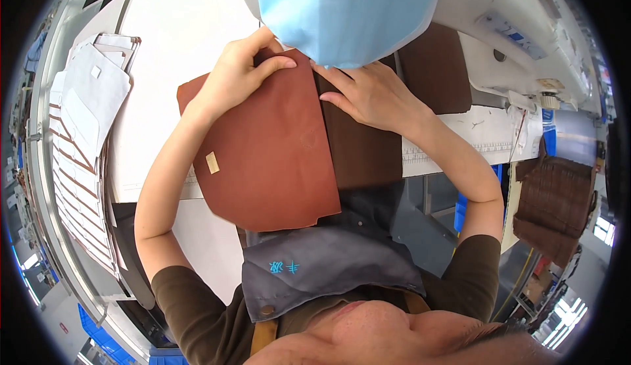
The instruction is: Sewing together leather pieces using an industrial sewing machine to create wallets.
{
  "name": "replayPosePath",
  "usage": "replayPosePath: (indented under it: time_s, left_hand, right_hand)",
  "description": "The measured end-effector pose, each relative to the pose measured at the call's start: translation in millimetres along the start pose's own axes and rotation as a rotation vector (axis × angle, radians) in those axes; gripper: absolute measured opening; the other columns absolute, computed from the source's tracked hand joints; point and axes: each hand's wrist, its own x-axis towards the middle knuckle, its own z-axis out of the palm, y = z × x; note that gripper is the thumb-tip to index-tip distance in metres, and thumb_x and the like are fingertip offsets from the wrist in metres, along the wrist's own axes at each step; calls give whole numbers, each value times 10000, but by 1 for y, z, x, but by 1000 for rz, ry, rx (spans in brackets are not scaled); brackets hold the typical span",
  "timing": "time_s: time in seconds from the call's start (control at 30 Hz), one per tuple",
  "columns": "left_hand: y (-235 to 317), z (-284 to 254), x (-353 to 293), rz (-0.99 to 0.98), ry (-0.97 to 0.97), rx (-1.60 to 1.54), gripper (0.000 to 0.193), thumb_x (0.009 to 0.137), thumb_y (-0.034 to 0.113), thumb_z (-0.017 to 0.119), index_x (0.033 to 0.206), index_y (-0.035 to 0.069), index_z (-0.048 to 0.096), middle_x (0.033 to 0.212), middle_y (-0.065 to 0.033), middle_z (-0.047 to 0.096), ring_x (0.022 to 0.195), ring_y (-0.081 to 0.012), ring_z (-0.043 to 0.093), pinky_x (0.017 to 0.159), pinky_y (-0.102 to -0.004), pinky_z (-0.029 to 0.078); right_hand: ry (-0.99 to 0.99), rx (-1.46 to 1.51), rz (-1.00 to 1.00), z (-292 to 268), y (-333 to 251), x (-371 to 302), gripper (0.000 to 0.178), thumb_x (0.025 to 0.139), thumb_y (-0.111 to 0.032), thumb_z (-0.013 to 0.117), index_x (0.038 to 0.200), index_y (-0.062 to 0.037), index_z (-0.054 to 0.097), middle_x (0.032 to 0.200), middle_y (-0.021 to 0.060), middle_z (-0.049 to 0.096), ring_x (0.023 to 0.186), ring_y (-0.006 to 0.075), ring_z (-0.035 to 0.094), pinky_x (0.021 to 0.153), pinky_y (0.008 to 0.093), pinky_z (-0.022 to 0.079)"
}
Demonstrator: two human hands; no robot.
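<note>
So the rust-brown leather panel (263,148) is lying flat on the white surface (177,23), its lower edge hanging off the front toward the person's lap. Right next to it, touching or slightly tucked under along the seam line, is a darker brown piece (361,148). Looks to me like the two are being lined up edge to edge at the top, not joined yet as far as I can tell; I see no stitching along that edge.

The left hand (240,72) is pinching the top corner of the rust panel, thumb on top, fingers curled over the edge. The right hand (368,92) lies flat with fingers together, pressing down right where the two pieces meet.

A pale blue cloth (348,10) hangs over the top of the view and hides whatever is past the hands. Off to the left there's a stack of white cut pieces (92,95), and to the right a brown woven-looking piece (552,201) hangs by the surface.
</note>
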Motion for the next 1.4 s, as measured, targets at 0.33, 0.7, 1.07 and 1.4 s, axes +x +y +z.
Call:
replayPosePath:
  time_s: [0.33,0.7,1.07,1.4]
  left_hand:
    - [-5,3,3,388,16,387,295,732,-97,587,934,84,703,908,-61,640,871,-244,601,749,-336,524]
    - [-14,0,9,399,-23,401,290,722,-92,602,917,93,711,867,-66,643,831,-253,603,734,-346,522]
    - [-17,2,12,515,-17,352,326,674,-114,588,912,72,711,918,-68,651,850,-264,611,759,-353,522]
    - [67,52,-111,389,-153,392,423,623,132,743,1019,9,655,1135,-116,624,1089,-289,587,923,-406,490]
  right_hand:
    - [-7,-2,14,3,-1,-4,385,817,-250,673,1128,-51,565,1083,56,582,1019,222,559,909,338,489]
    - [23,-16,-6,0,1,-2,444,794,-247,691,1169,-52,558,1140,61,559,1073,236,539,956,353,468]
    - [20,-112,-3,2,1,1,414,784,-236,683,1140,-58,570,1066,67,567,1016,225,550,891,335,464]
    - [45,-98,48,14,-114,-98,349,784,-279,645,1064,-72,616,1164,79,572,1127,246,536,1000,413,406]
